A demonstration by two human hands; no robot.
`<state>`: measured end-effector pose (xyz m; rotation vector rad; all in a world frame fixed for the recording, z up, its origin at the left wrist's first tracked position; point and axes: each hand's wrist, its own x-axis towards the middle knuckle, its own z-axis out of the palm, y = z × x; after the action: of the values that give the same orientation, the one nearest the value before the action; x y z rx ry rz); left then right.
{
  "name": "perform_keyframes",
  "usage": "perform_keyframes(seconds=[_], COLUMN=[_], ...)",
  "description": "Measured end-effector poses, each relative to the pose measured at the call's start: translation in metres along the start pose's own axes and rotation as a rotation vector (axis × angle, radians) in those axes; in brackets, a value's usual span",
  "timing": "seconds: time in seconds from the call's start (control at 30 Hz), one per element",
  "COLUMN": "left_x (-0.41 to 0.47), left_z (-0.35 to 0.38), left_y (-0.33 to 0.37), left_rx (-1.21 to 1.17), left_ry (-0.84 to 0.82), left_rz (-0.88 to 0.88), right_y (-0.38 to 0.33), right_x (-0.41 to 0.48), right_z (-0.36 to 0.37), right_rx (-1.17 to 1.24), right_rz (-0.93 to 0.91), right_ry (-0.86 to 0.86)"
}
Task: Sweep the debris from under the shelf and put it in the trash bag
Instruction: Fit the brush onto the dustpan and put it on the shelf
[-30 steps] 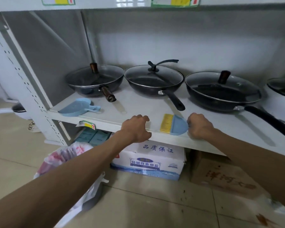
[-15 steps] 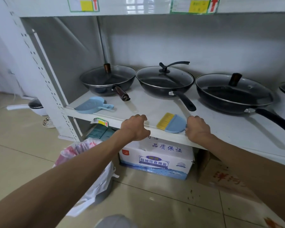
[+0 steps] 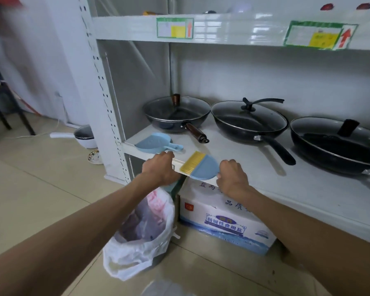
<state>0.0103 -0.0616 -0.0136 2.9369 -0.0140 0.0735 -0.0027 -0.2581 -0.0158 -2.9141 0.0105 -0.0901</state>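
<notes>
While tools are fetched | right hand point(image 3: 233, 176) grips brush point(image 3: 201, 167) | left hand point(image 3: 160, 169) curled on shelf point(image 3: 265, 167) edge, holding nothing | next: take dustpan point(image 3: 154, 144)

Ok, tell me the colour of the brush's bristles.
Yellow. The brush has yellow bristles on a light blue body, seen in the head view.

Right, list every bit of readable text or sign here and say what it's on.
"弱碱性食用盐": blue panel on the white carton under the shelf.
"品质", cut off by the right arm: same carton's top.
Red up arrows: the two shelf-edge price tags; their print is too blurred.
Trash bag red print: unreadable.
</notes>
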Motion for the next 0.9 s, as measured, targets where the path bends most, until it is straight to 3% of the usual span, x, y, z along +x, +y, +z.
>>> perform_keyframes(seconds=[0.2, 0.33, 0.4, 0.53, 0.63, 0.73, 0.9], left_x=[0.011, 0.025, 0.037, 0.063, 0.074, 0.082, 0.100], left_z=[-0.006, -0.017, -0.021, -0.016, -0.005, 0.006, 0.016], left_y=[-0.060, -0.095, -0.112, -0.139, -0.142, -0.138, -0.132], left_rx=[-0.039, -0.206, -0.362, -0.910, -1.234, -1.399, -1.459], left_ry=[0.109, 0.154, 0.136, 0.103, 0.057, 0.009, 0.042], left_rz=[-0.173, -0.312, -0.393, -0.644, -0.733, -0.783, -0.804], right_y=[-0.064, -0.098, -0.111, -0.135, -0.151, -0.163, -0.166], right_x=[0.015, 0.033, 0.044, 0.070, 0.090, 0.111, 0.141], right_z=[0.018, 0.023, 0.026, 0.029, 0.033, 0.040, 0.043], right_rx=[-0.041, 0.027, 0.055, 0.079, 0.099, 0.108, 0.076], right_rz=[-0.145, -0.169, -0.173, -0.160, -0.145, -0.132, -0.138], right_ry=[-0.004, 0.026, 0.044, 0.100, 0.108, 0.107, 0.093])
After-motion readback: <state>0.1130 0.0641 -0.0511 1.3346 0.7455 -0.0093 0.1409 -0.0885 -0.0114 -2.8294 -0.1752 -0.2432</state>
